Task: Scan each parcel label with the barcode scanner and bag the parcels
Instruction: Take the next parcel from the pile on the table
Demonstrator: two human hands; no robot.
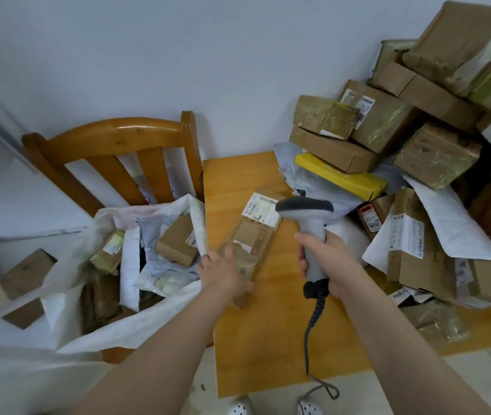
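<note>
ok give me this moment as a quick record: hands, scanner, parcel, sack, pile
right hand: grips the barcode scanner by its handle
scanner aim: head points toward the label
parcel: brown, lying flat on the wooden table, label up
left hand: on the parcel's near end, blurred, hold unclear
sack: white, open on the chair, parcels inside
pile: boxes and mailers heaped on the table's right side

Both your bare forearms reach forward, roughly parallel. Your right hand [325,259] curls its fingers round the handle of the grey handheld barcode scanner [307,211], wrist straight. Your left hand [223,272], blurred, lies palm-down, gripping the near end of the brown taped cardboard parcel [256,235].
</note>
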